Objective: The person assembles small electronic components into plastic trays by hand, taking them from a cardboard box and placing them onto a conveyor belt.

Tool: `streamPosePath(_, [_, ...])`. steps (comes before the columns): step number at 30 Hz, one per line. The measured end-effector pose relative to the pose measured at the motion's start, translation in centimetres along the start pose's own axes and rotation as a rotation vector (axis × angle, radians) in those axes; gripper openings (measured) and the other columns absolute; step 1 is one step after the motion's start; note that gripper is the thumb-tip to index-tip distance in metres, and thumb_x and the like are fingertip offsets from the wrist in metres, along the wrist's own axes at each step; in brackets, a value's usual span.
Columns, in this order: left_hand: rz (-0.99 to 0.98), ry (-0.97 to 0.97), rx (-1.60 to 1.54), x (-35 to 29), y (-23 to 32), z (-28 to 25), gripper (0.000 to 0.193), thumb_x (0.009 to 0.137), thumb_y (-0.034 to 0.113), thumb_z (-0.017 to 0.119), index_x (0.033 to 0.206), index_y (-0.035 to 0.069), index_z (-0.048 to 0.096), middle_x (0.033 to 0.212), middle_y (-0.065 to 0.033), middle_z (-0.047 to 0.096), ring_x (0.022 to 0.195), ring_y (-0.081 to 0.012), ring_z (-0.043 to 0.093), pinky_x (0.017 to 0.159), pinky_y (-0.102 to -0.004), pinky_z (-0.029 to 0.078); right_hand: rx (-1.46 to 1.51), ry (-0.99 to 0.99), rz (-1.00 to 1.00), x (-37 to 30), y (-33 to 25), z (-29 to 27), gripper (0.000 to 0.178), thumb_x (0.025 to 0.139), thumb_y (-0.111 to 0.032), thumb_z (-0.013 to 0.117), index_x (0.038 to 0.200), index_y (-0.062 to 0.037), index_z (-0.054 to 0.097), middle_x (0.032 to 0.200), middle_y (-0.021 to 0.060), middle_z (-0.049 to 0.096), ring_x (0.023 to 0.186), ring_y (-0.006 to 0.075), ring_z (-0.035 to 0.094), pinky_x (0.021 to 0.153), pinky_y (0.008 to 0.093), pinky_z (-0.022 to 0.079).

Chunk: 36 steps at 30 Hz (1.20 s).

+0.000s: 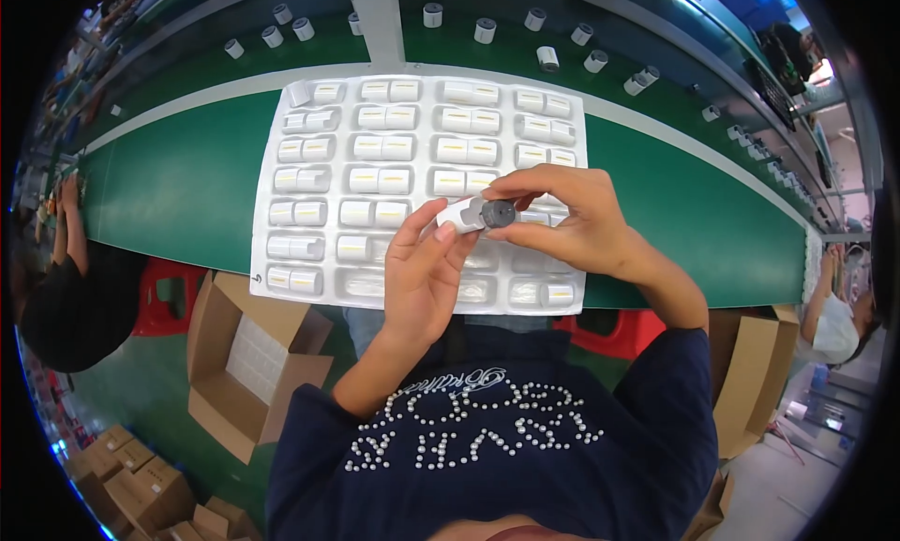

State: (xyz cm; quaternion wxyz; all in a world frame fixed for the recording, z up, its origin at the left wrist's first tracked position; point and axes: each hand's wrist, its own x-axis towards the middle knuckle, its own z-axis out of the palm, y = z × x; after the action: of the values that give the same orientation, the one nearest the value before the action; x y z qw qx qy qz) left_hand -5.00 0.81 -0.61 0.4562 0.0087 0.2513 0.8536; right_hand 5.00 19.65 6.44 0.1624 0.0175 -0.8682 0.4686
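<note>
My left hand [424, 280] grips a small white cylinder [454, 219] between thumb and fingers. At the cylinder's right end sits a dark grey round piece [500, 214], pinched by my right hand's [592, 224] thumb and fingers. Whether the dark piece is fixed to the cylinder or separate, I cannot tell. Both hands are over a white moulded tray [342, 171], whose pockets hold many similar white cylinders, most in pairs and several with a yellowish stripe. Several pockets near the tray's front edge show no cylinders, and my hands hide part of the right columns.
The tray lies on a green bench [178, 189]. Behind it, a raised green shelf [450, 53] bears more white cylinders. Open cartons [208, 311] stand below at left and right, near red stools [171, 302]. Other people sit at the far left and far right.
</note>
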Motion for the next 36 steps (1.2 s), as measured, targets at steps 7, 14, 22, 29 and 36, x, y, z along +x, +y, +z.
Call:
streamPosePath(7, [-0.037,-0.014,0.013,-0.1,-0.5,-0.5,0.032,0.096,0.000,0.057,0.128,0.000,0.056,0.120,-0.0167,0.064,0.110,-0.0229,0.064,0.100,-0.0363,0.053,0.102,0.130,0.031,0.1,0.4,0.7,0.042,0.074,-0.004,0.085,0.111,0.0032,0.068,0.104,0.0128,0.074,0.093,0.0192,0.072,0.082,0.0295,0.057])
streamPosePath(14, [-0.080,0.055,-0.012,0.4,-1.3,-0.1,0.031,0.097,0.000,0.057,0.128,0.001,0.056,0.116,-0.0154,0.065,0.106,-0.0228,0.066,0.097,-0.0356,0.055,-0.046,0.043,-0.024,0.1,1.2,-0.3,0.036,0.074,-0.009,0.085,0.106,-0.0006,0.072,0.100,0.0112,0.075,0.089,0.0225,0.073,0.079,0.0295,0.058])
streamPosePath(22, [-0.082,-0.112,0.080,1.1,-0.7,-0.8,0.028,0.097,-0.002,0.057,0.125,0.002,0.059,0.123,-0.0175,0.064,0.108,-0.0234,0.065,0.095,-0.0367,0.056,0.024,0.015,0.071,0.1,0.4,-1.2,0.034,0.071,-0.007,0.087,0.101,-0.0008,0.073,0.098,0.0130,0.074,0.086,0.0258,0.073,0.077,0.0315,0.057])
streamPosePath(29, [-0.114,-0.111,0.039,0.9,-0.9,-0.7,0.029,0.098,-0.001,0.056,0.127,0.001,0.058,0.120,-0.0133,0.064,0.109,-0.0197,0.064,0.094,-0.0334,0.055,-0.269,0.165,-0.450,-0.6,2.3,0.8,0.033,0.075,-0.013,0.084,0.102,0.0013,0.070,0.097,0.0115,0.073,0.087,0.0270,0.072,0.073,0.0338,0.059])
streamPosePath(36, [-0.062,-0.069,0.093,1.0,-1.4,-0.5,0.038,0.097,-0.005,0.054,0.134,0.000,0.052,0.129,-0.0171,0.060,0.114,-0.0200,0.063,0.097,-0.0319,0.053,-0.330,0.176,-0.368,-1.2,2.2,1.9,0.034,0.073,-0.008,0.082,0.103,0.0007,0.069,0.097,0.0109,0.072,0.090,0.0285,0.072,0.076,0.0352,0.059])
